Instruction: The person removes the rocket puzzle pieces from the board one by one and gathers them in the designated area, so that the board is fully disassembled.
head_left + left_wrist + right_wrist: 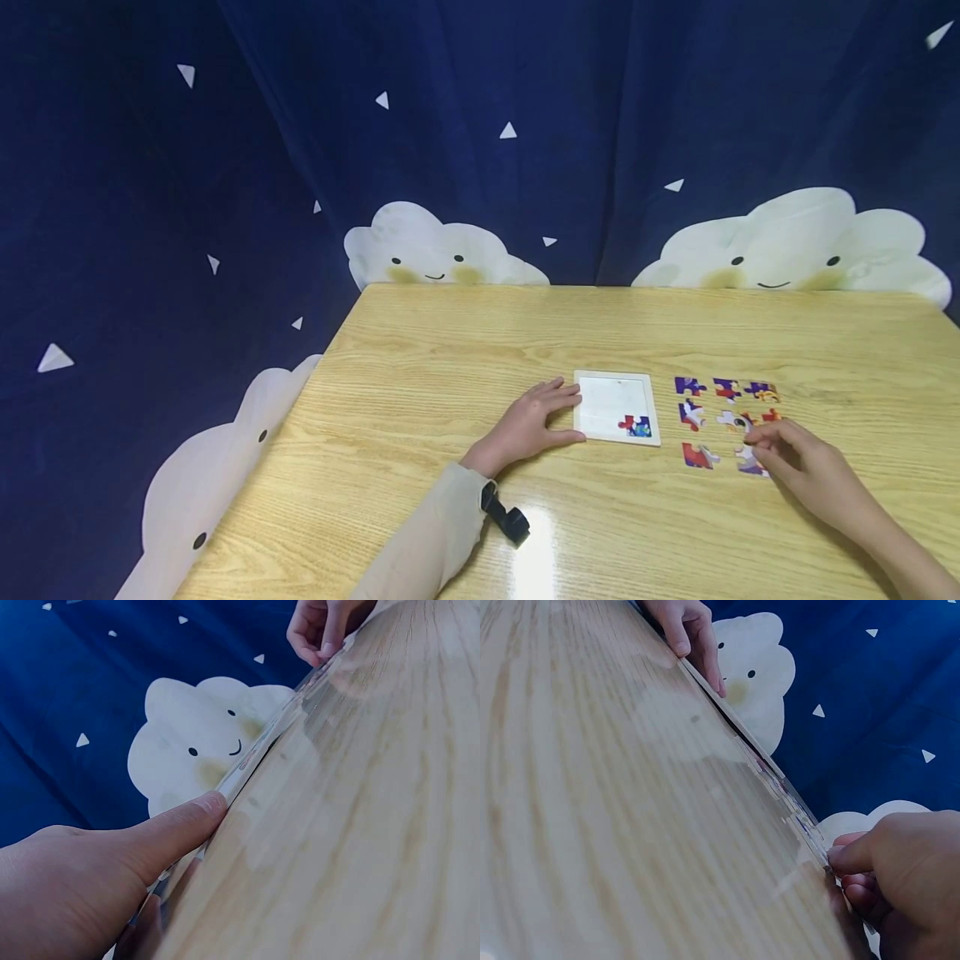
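A white square puzzle frame [609, 400] lies flat on the table, with a small patch of red, blue and green puzzle [637, 426] in its lower right corner. My left hand [528, 419] rests at the frame's left side, fingers spread, fingertips and thumb touching its edge. In the left wrist view the thumb [184, 825] lies along that edge. Right of the frame, colourful loose puzzle pieces [692, 414] lie in rough rows. Over the lower right ones, my right hand [810, 471] pinches a puzzle piece [750, 460] between thumb and forefinger; the fingers partly hide it.
The wooden table [420, 358] extends around the frame and pieces. A dark blue curtain [450, 100] with white triangles and smiling clouds stands behind and to the left. A black strap device [510, 521] sits on the left wrist.
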Motion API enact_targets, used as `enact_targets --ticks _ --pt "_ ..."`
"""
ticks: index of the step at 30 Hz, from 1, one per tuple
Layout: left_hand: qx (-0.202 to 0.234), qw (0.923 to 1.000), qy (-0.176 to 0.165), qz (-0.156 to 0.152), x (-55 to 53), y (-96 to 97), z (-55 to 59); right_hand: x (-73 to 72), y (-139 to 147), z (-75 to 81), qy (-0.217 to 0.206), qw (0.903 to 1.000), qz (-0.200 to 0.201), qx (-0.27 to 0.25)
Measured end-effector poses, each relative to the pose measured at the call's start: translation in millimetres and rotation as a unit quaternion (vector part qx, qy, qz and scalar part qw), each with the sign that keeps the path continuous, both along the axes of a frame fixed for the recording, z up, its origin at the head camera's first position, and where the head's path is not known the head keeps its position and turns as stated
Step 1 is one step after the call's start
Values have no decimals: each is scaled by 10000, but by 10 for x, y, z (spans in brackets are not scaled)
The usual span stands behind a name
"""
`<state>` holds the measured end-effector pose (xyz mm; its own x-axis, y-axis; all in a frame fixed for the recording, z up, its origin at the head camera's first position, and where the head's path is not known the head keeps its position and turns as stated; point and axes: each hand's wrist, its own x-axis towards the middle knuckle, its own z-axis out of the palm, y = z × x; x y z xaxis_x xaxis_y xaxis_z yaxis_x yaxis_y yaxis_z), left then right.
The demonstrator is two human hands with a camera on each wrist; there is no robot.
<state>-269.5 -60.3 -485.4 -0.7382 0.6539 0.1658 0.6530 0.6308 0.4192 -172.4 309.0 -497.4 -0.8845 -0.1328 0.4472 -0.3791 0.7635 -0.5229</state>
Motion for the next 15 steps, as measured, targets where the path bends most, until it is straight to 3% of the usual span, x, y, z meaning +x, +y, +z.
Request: enact_targets --ticks 15 --pt "-10 10000 -84 16 1 2 14 -21 1 32 -3 9994 -272 -216"
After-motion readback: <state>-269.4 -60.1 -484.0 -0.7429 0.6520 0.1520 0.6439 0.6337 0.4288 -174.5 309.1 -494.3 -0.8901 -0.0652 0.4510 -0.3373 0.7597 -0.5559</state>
